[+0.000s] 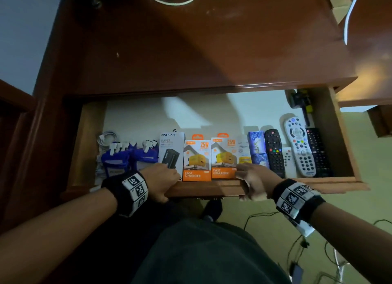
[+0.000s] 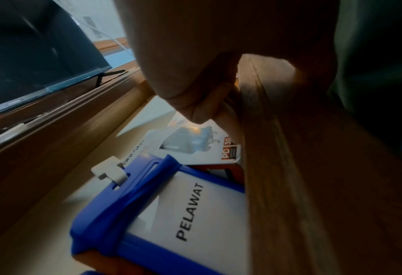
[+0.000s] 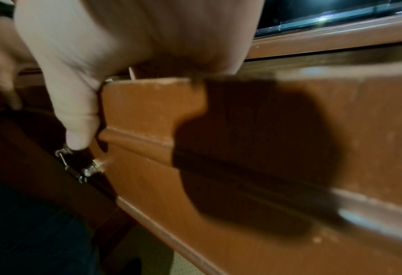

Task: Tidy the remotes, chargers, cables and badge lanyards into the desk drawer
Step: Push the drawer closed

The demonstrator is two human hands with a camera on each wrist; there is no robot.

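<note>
Drawer (image 1: pixel 345 135), pulled out, centre of the head view. Contents, one row along its front, left to right: white cables (image 1: pixel 107 138); blue badge holders (image 1: pixel 115 159); charger boxes (image 1: pixel 196 158); remotes (image 1: pixel 298 146).

Left hand (image 1: pixel 162 180) and right hand (image 1: pixel 253 183): both grip the drawer front (image 1: pixel 203 188), fingers curled over its top edge inside, thumbs on the outer face.

Progress, by judgement: sorting looks complete; the tabletop (image 1: pixel 191 50) above shows no task items; only closing appears left.

Clearances: back half of the drawer floor is bare. Boxes stand just beside the fingers. A metal handle (image 3: pixel 82 167) hangs below the right thumb. Knees sit close under the drawer.
</note>
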